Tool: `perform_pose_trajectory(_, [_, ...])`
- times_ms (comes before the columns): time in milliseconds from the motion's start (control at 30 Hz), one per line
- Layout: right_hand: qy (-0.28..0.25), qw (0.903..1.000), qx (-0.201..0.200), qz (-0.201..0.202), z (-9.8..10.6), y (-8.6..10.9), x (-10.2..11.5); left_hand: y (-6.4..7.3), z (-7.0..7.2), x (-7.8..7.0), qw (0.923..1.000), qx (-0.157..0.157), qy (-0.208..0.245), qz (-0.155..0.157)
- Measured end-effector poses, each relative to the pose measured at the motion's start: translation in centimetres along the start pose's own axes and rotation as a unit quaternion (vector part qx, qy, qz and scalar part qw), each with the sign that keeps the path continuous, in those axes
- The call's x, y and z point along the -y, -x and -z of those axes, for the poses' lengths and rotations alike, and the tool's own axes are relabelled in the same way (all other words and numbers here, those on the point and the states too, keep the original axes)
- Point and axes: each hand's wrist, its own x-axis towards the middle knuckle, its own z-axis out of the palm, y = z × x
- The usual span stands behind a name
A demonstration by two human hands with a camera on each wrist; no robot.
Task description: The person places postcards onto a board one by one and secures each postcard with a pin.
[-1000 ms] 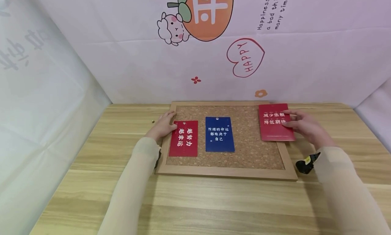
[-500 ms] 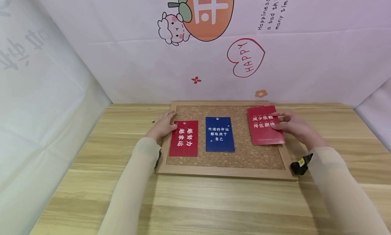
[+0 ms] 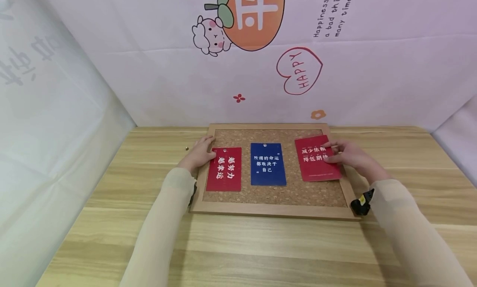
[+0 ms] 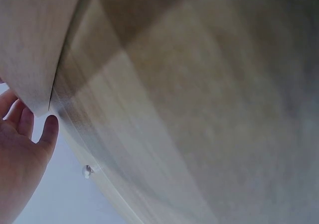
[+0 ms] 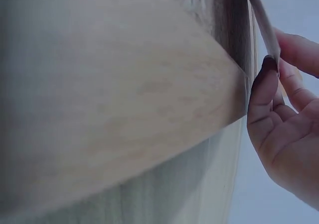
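A cork board (image 3: 275, 209) with a wooden frame lies on the table. On it are a red card (image 3: 223, 183) at the left and a blue card (image 3: 268, 177) in the middle, each with a pin at its top. My right hand (image 3: 352, 157) pinches another red card (image 3: 316, 171) by its right edge, over the board's right part. In the right wrist view that card (image 5: 264, 20) is seen edge-on between thumb and fingers, apart from the frame. My left hand (image 3: 200, 153) rests against the frame's left side, its fingers relaxed and its thumb towards the left card.
A small brass-coloured pushpin (image 3: 187, 148) lies on the wooden table (image 3: 261, 245) left of the board. Behind the board hangs a white printed cloth (image 3: 167, 84). Another white cloth (image 3: 56, 133) closes off the left side.
The right hand has carried its red card leftward and slightly nearer, from the board's right edge to over the cork, and the card has tilted. The left hand has stayed put.
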Motion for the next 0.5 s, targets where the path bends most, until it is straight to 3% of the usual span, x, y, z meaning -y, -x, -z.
perform_pose_trajectory(500, [0.050,0.9986,0.018,-0.002,-0.59,0.00,0.74,-0.04,-0.04,0.10,1.0000,-0.001,0.004,-0.004])
